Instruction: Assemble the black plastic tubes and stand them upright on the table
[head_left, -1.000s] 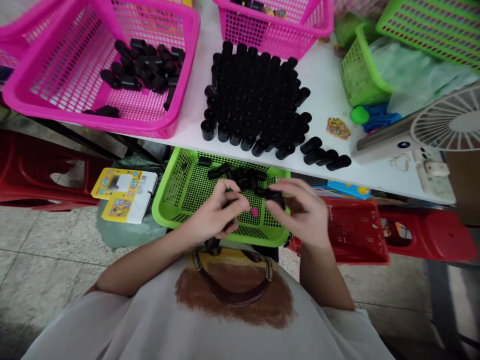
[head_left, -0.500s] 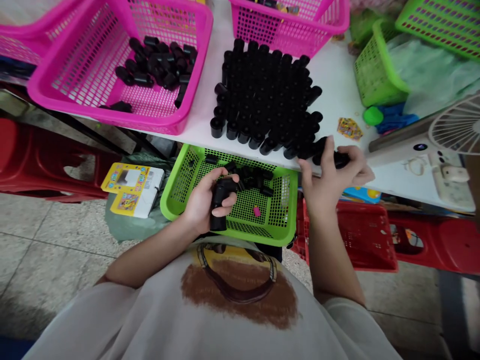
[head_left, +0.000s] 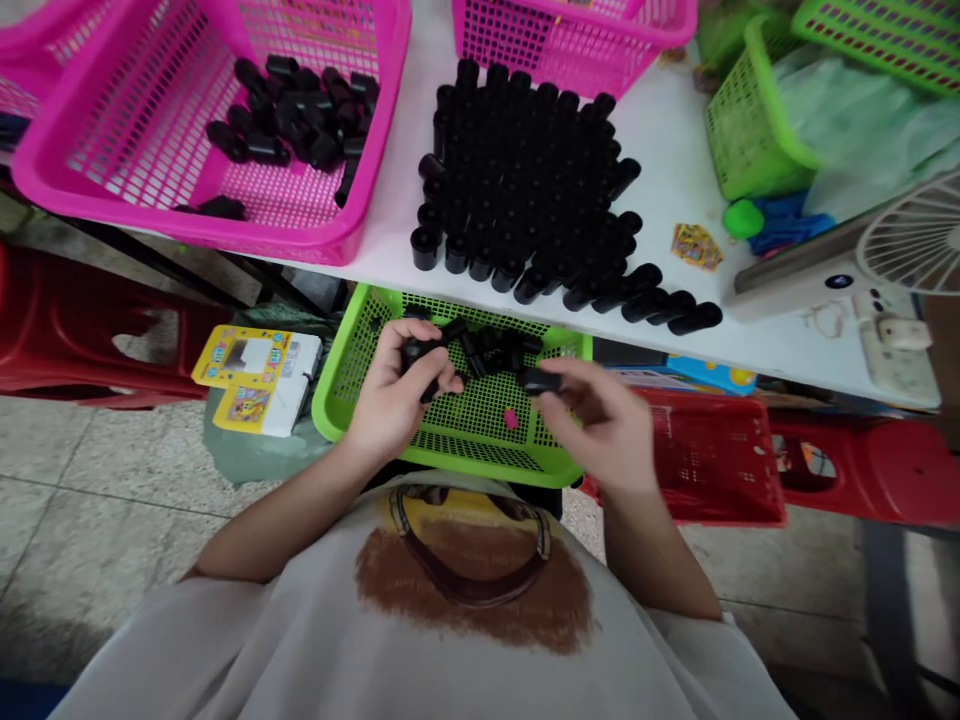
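My left hand (head_left: 394, 395) is closed around black plastic tubes (head_left: 418, 355) over the green basket (head_left: 352, 350) on my lap. My right hand (head_left: 604, 425) hovers over the basket's right side and pinches a small black piece (head_left: 541, 380). Several loose black pieces (head_left: 491, 345) and a small pink bit (head_left: 511, 419) lie in the basket. On the white table (head_left: 675, 150) stands a dense block of upright black tubes (head_left: 517, 180), with a row of tubes lying on their sides (head_left: 660, 305) at its right end.
A pink basket (head_left: 150, 215) with several black tubes stands at the left, another pink basket (head_left: 570, 50) behind. Green baskets (head_left: 739, 130) and a white fan (head_left: 911, 240) sit right. Red basket (head_left: 712, 460), red stools and a yellow toy box (head_left: 255, 375) lie below the table.
My right hand has come back from the row of lying tubes on the table down to the green basket and now holds a black piece. My left hand shifted slightly up.
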